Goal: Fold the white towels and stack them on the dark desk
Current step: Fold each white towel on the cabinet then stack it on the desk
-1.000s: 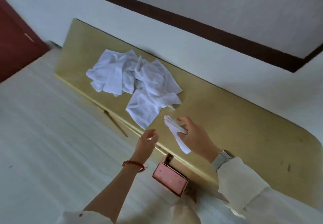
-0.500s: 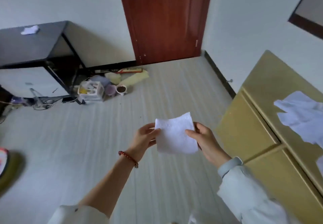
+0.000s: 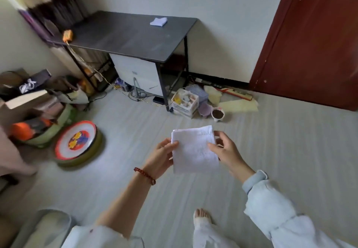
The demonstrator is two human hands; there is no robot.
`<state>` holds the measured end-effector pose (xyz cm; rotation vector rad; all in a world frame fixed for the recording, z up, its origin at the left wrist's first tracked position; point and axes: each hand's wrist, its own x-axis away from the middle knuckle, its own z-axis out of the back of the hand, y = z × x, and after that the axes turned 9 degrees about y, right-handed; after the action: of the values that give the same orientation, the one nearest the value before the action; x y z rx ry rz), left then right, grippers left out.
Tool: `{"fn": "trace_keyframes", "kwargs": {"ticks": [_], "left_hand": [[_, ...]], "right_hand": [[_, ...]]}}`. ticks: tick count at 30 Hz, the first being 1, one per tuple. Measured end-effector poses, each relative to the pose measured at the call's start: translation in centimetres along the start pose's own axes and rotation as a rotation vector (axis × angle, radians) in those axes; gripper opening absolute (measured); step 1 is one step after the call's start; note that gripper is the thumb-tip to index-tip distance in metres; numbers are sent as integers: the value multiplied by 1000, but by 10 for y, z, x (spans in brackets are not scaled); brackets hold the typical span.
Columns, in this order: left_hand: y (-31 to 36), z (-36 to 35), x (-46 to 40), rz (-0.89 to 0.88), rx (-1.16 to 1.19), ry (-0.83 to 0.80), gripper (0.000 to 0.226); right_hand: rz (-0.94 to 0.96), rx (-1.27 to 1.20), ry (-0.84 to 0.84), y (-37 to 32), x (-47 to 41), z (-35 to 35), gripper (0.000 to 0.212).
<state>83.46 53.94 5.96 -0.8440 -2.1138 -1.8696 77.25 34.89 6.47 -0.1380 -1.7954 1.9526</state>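
**Folded towel in hand, desk dead ahead**

I have a folded white towel (image 3: 194, 150) up in front of me, one hand on each side. My left hand (image 3: 161, 157) takes the left edge, thumb on top and fingers underneath, a light but closed grip. My right hand (image 3: 225, 151) pinches the right edge the same way, thumb across the face of the cloth. The towel hangs flat between them over bare floor (image 3: 271, 141), touching nothing else.

By my reckoning the fold is done and this is the carry. The dark desk (image 3: 124, 34) stands well apart from me against the far wall, and one folded towel (image 3: 158, 21) already lies on it near the back right; from here it looks like a single piece, though it is too small to be sure.

The next move calls for a walk over and a square landing on that towel, edges matched. The floor straight ahead is open. To the left sits a patterned basin (image 3: 77, 143); at the desk's right leg a crate (image 3: 185, 100) and a small pot (image 3: 218, 113) crowd the floor, so I would come in at the front edge.
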Motion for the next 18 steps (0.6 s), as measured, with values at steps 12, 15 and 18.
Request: {"fn": "trace_keyframes", "kwargs": {"ticks": [12,15,18], "left_hand": [[173,151,-229,-401,-351,655,17],[218,199,-303,-435,-401,669,15],[278,247,-379,-446,-461,643,15]], "right_hand": [[288,297,-244,-111,-290,-228,17],[316,309,-220,-131,-362,-290,9],[292,312,-186,-159,-435,-348,2]]}}
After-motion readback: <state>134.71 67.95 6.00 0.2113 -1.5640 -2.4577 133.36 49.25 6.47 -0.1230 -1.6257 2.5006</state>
